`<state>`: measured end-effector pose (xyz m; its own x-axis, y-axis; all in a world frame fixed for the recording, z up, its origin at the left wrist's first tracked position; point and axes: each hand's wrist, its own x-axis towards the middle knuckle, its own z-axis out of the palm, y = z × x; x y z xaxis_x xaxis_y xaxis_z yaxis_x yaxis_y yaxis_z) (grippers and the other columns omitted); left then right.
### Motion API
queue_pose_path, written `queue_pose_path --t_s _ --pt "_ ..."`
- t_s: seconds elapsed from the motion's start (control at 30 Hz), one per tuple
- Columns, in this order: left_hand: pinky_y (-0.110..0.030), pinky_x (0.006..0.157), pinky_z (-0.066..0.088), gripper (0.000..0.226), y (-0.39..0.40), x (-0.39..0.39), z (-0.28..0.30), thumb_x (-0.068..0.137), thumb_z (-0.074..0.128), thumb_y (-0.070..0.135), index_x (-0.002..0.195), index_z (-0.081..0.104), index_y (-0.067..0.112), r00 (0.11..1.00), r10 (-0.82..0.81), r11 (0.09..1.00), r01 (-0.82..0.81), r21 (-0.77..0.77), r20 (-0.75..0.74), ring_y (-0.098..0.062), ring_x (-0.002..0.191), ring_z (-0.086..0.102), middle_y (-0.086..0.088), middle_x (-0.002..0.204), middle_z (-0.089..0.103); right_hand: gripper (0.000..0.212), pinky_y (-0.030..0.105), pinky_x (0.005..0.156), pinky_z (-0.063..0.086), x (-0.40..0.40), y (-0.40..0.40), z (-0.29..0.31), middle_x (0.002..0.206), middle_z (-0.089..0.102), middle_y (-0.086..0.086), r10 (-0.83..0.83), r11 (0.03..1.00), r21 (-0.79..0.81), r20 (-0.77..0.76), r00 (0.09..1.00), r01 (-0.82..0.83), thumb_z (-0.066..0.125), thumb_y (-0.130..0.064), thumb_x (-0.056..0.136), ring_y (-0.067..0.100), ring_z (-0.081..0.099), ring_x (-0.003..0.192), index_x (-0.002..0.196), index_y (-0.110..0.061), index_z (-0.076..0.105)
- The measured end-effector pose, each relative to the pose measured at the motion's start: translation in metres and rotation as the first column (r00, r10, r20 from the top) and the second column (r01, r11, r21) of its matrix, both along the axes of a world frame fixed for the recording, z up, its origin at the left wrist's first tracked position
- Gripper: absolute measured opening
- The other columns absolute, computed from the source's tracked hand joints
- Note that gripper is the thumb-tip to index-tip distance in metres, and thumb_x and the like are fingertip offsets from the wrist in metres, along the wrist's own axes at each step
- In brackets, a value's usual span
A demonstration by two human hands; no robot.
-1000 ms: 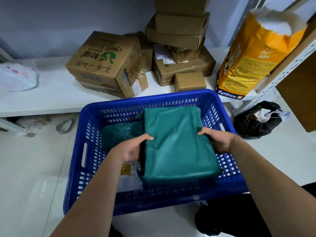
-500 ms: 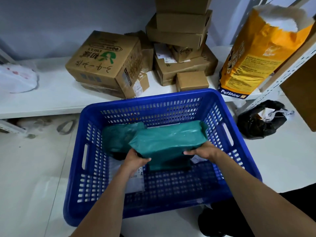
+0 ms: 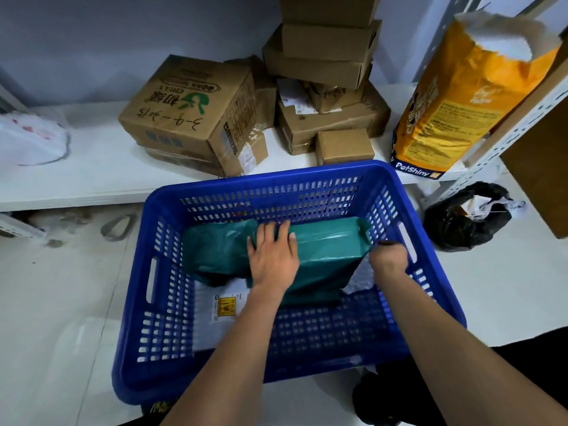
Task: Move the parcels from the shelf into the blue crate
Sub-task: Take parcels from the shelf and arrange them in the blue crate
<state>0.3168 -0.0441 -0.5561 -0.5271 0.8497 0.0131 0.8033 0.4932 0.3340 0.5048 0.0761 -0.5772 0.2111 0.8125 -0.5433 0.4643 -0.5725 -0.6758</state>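
Fingers [image 3: 278,232] of the left hand [image 3: 273,256] lie straight and spread, pressing flat on top of the teal plastic mailer parcel [image 3: 325,250] inside the blue slotted plastic crate [image 3: 159,327]. That parcel rests in the far half of the crate, overlapping a second, crumpled teal bag [image 3: 212,250] to its left and a white labelled packet [image 3: 221,305] flat on the crate floor nearer me.

Going from the left of the room: a white plastic bag [image 3: 30,139] sits at the far left end of the white shelf board [image 3: 92,176]. Next comes a big brown cardboard carton with a green logo and handwriting [image 3: 184,112], tilted on flatter cartons. Right of it rises a stack of plain brown cardboard boxes [image 3: 322,56], with a small brown box [image 3: 344,146] at its foot, just beyond the crate's far rim. Nothing stands between those boxes and the crate.

Further right, the right hand [image 3: 388,256] is down at the parcel's right end, against the crate's right wall; its fingers are tucked out of sight behind the knuckles, so I cannot tell whether they grip the parcel. Beyond it a tall orange pet-food bag with a torn white top [image 3: 455,96] leans at the shelf's right end, partly behind a white perforated metal upright [image 3: 504,139]. A black plastic bag [image 3: 464,219] lies on the pale floor to the crate's right.
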Motion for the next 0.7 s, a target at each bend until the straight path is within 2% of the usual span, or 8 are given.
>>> queue_pose_path --t_s 0.07,0.1,0.17,0.27,0.4,0.47,0.6,0.7 --pt "-0.049 0.099 0.044 0.044 -0.001 0.000 -0.012 0.103 0.029 0.042 0.140 0.046 0.026 0.999 0.016 1.000 -0.016 -0.008 -0.049 -0.025 0.132 0.038 -0.004 0.134 0.049 0.030 0.041 0.090 0.047 -0.007 -0.003 0.030 0.117 0.060 0.022 -0.362 0.890 0.291 -0.016 0.932 0.351 0.051 -0.003 0.086 0.039 0.059 0.108 0.115 -0.002 0.057" --pt "-0.047 0.090 0.049 0.042 0.000 0.000 -0.013 0.103 0.030 0.041 0.135 0.050 0.023 0.998 0.037 0.999 -0.037 0.009 -0.041 -0.025 0.129 0.039 -0.005 0.129 0.050 0.029 0.040 0.091 0.045 -0.015 -0.009 0.046 0.113 0.060 0.017 -0.348 0.819 0.488 0.001 0.938 0.303 0.050 0.000 0.083 0.036 0.058 0.106 0.111 -0.004 0.056" --pt "-0.043 0.077 0.052 0.037 0.000 0.001 -0.010 0.103 0.036 0.038 0.124 0.057 0.016 0.996 0.089 0.994 -0.088 0.070 -0.017 -0.026 0.122 0.043 -0.008 0.120 0.054 0.027 0.033 0.092 0.042 -0.041 -0.024 0.067 0.108 0.058 0.006 -0.006 0.646 0.751 0.184 0.983 -0.136 0.049 -0.003 0.084 0.022 0.054 0.102 0.109 -0.008 0.057" --pt "-0.044 0.080 0.053 0.034 -0.001 -0.001 -0.010 0.100 0.044 0.033 0.112 0.063 0.007 0.994 0.113 0.979 -0.111 0.171 -0.004 -0.030 0.114 0.050 -0.012 0.108 0.059 0.042 0.037 0.110 0.034 -0.071 -0.039 0.052 0.126 0.060 0.007 0.418 0.416 0.594 0.548 0.725 -0.689 0.032 -0.028 0.096 0.023 0.052 0.119 0.121 -0.009 0.060" --pt "-0.041 0.071 0.047 0.038 -0.002 0.001 -0.007 0.102 0.038 0.041 0.127 0.052 0.016 0.935 0.262 0.952 -0.291 0.095 0.238 -0.032 0.101 0.058 -0.010 0.124 0.050 0.066 0.045 0.122 0.008 -0.067 -0.034 0.013 0.157 0.030 0.010 0.468 0.602 0.221 0.681 0.563 -0.767 0.012 -0.048 0.100 0.029 0.022 0.146 0.149 -0.011 0.034" --pt "-0.039 0.068 0.042 0.039 -0.001 0.002 -0.004 0.102 0.035 0.046 0.129 0.046 0.020 0.863 0.376 0.914 -0.404 0.015 0.337 -0.037 0.092 0.060 -0.012 0.123 0.054 0.065 0.047 0.117 0.020 -0.065 -0.026 0.014 0.158 0.023 0.014 0.489 0.690 0.171 0.606 0.628 -0.703 0.019 -0.050 0.101 0.034 0.024 0.144 0.150 -0.009 0.028" --pt "-0.036 0.068 0.037 0.038 0.009 -0.005 0.015 0.100 0.033 0.052 0.126 0.045 0.026 0.694 0.494 0.840 -0.536 -0.082 0.524 -0.030 0.076 0.050 -0.008 0.092 0.063 0.056 0.044 0.102 0.038 -0.068 0.000 0.026 0.140 0.046 0.024 0.445 0.868 0.087 0.301 0.844 -0.489 0.030 -0.044 0.102 0.039 0.045 0.128 0.138 -0.003 0.041" --pt "-0.039 0.088 0.042 0.051 0.022 -0.019 0.010 0.096 0.034 0.059 0.126 0.054 0.023 0.349 0.513 0.749 -0.628 -0.211 0.784 -0.031 0.105 0.054 -0.005 0.121 0.060 0.057 0.044 0.109 0.035 -0.066 0.012 0.032 0.143 0.046 0.020 0.265 0.964 -0.001 0.032 0.964 -0.265 0.031 -0.045 0.103 0.038 0.045 0.129 0.143 -0.004 0.036"
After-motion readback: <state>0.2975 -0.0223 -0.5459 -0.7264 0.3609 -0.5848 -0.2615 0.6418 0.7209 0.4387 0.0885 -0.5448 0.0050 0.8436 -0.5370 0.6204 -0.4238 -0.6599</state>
